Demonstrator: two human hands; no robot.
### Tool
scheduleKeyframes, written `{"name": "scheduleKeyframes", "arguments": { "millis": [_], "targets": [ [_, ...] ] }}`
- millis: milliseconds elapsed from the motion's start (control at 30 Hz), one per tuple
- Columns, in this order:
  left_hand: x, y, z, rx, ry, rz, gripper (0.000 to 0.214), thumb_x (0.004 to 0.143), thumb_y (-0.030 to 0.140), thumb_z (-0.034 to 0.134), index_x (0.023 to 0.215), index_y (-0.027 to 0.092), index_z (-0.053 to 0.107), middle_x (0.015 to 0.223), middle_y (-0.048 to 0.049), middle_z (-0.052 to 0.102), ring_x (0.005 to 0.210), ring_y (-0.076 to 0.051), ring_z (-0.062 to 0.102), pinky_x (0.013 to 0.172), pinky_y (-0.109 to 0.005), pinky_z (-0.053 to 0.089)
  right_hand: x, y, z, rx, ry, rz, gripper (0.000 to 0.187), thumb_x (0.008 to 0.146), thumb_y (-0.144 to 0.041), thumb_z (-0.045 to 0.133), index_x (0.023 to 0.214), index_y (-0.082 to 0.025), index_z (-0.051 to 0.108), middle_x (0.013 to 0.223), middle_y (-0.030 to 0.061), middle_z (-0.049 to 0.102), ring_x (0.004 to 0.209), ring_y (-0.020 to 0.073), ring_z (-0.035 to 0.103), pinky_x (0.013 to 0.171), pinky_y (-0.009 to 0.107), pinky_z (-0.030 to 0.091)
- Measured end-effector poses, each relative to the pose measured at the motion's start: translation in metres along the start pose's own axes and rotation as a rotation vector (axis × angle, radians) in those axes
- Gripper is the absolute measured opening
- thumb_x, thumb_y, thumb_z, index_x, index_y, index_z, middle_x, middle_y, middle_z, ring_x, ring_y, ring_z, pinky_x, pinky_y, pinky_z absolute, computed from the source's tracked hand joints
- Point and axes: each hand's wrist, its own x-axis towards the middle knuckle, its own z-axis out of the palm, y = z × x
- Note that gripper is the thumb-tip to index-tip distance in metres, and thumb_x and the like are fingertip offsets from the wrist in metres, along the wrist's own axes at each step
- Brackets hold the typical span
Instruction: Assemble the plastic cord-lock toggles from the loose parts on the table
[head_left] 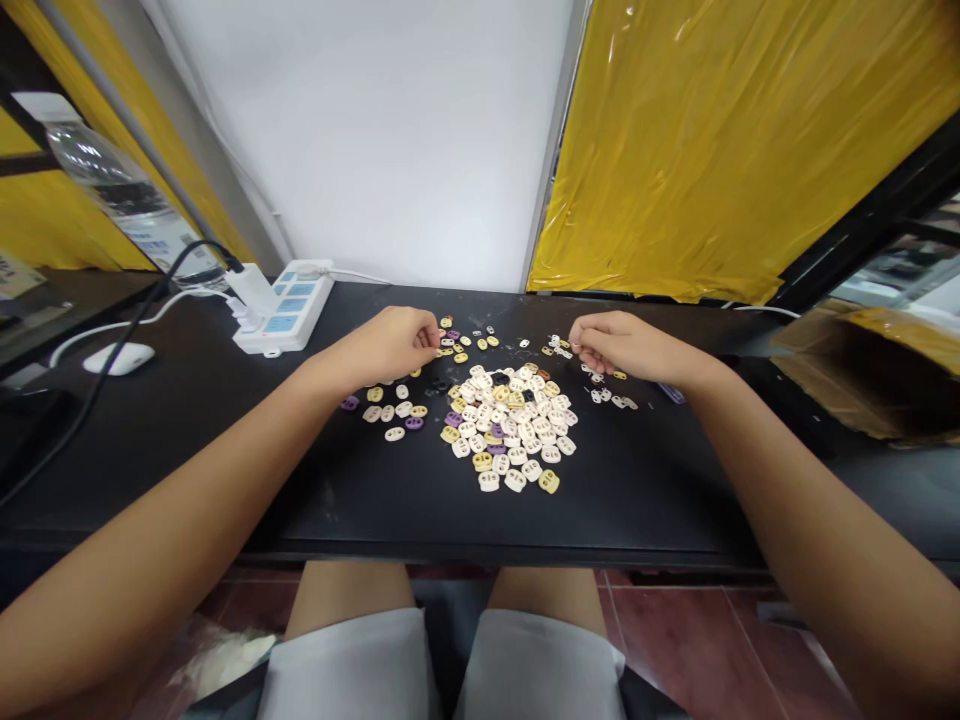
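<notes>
A heap of small two-holed plastic pieces (510, 425), mostly white with some yellow, purple and black, lies in the middle of the black table (630, 500). My left hand (394, 345) rests curled at the heap's far left, fingertips pinched by a small group of yellow and purple pieces (459, 345). My right hand (626, 345) is curled at the far right, fingertips pinched beside a few small white pieces (559, 347). What either pinch holds is too small to make out.
A white power strip (289, 308) with a plugged charger and black cable sits at the back left, a white mouse (118, 357) further left, a water bottle (112, 185) behind. Yellow plastic sheeting (735, 150) hangs at the back right. More pieces (390, 412) lie left of the heap.
</notes>
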Motion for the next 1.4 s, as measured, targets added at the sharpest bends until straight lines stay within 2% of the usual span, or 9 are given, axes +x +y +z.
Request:
{"name": "scheduleKeyframes", "arguments": {
  "millis": [267,367,500,767,867,967,1100,1233,1400],
  "targets": [
    [-0.004,-0.006,-0.022,0.127,0.048,-0.174,0.023,0.072,0.026,0.059,0.09,0.019,0.072,0.089,-0.0102,0.077,0.08,-0.026,0.069,0.07,-0.035,0.047,-0.002,-0.001,0.003,-0.18,0.088,-0.076,0.02,0.086,-0.035,0.06,0.082,-0.019,0.071,0.072,0.0024,0.066,0.065,0.0163,0.058,0.058,0.027,0.043],
    [-0.011,-0.01,-0.042,0.143,-0.063,-0.28,0.023,0.069,0.031,0.062,0.085,0.019,0.074,0.087,-0.0092,0.078,0.078,-0.026,0.069,0.068,-0.034,0.045,-0.002,-0.002,0.003,-0.215,0.139,-0.114,0.024,0.086,-0.039,0.062,0.082,-0.018,0.073,0.075,0.0044,0.07,0.069,0.018,0.061,0.062,0.029,0.045],
    [-0.018,-0.014,-0.057,0.104,-0.241,-0.271,0.023,0.062,0.033,0.068,0.082,0.024,0.076,0.081,-0.0043,0.078,0.078,-0.026,0.07,0.069,-0.033,0.045,0.0,0.0,0.005,-0.208,0.173,-0.101,0.022,0.086,-0.035,0.061,0.087,-0.018,0.075,0.08,0.0052,0.073,0.071,0.0186,0.064,0.065,0.03,0.047],
    [-0.015,-0.013,-0.046,0.193,-0.344,-0.253,0.005,0.058,0.025,0.065,0.063,0.024,0.067,0.068,-0.0032,0.073,0.068,-0.024,0.066,0.063,-0.033,0.043,0.004,0.001,0.011,-0.064,0.177,-0.128,0.022,0.084,-0.037,0.069,0.084,-0.016,0.076,0.079,0.0064,0.075,0.07,0.0184,0.065,0.067,0.032,0.051],
    [-0.014,-0.012,-0.043,0.21,-0.307,-0.25,0.002,0.058,0.023,0.065,0.059,0.024,0.063,0.065,-0.0036,0.072,0.064,-0.024,0.064,0.06,-0.034,0.042,0.005,-0.004,0.018,0.154,0.156,-0.131,0.022,0.08,-0.037,0.075,0.085,-0.016,0.077,0.081,0.0069,0.075,0.066,0.0157,0.066,0.067,0.031,0.055],
    [-0.013,-0.002,-0.037,0.23,-0.16,-0.221,0.001,0.06,0.021,0.064,0.061,0.022,0.065,0.066,-0.0049,0.071,0.064,-0.024,0.065,0.059,-0.035,0.042,0.007,-0.007,0.026,0.265,0.143,-0.144,0.026,0.075,-0.036,0.081,0.091,-0.015,0.08,0.08,0.0066,0.076,0.064,0.0143,0.066,0.066,0.031,0.058],
    [-0.011,0.025,-0.014,-0.159,0.103,-0.064,0.018,0.073,0.028,0.068,0.087,0.02,0.075,0.085,-0.0076,0.079,0.08,-0.024,0.073,0.073,-0.037,0.054,0.007,-0.012,0.038,0.399,0.109,-0.147,0.029,0.07,-0.033,0.087,0.091,-0.014,0.08,0.078,0.0066,0.077,0.064,0.0144,0.069,0.067,0.03,0.059],
    [-0.009,0.047,0.014,-0.668,0.06,0.005,0.021,0.074,0.029,0.078,0.091,0.017,0.074,0.083,-0.0084,0.08,0.082,-0.023,0.076,0.082,-0.039,0.062,0.002,-0.024,0.047,0.525,0.101,-0.154,0.032,0.065,-0.035,0.092,0.085,-0.014,0.077,0.073,0.0055,0.076,0.061,0.0137,0.068,0.064,0.03,0.06],
    [-0.008,0.055,0.03,-0.898,0.041,-0.006,0.018,0.076,0.023,0.079,0.092,0.015,0.075,0.082,-0.0084,0.08,0.082,-0.022,0.078,0.084,-0.04,0.065,-0.002,-0.034,0.053,0.584,0.075,-0.145,0.034,0.061,-0.032,0.095,0.079,-0.014,0.074,0.066,0.0045,0.074,0.058,0.0139,0.067,0.057,0.027,0.058]
  ]
}}
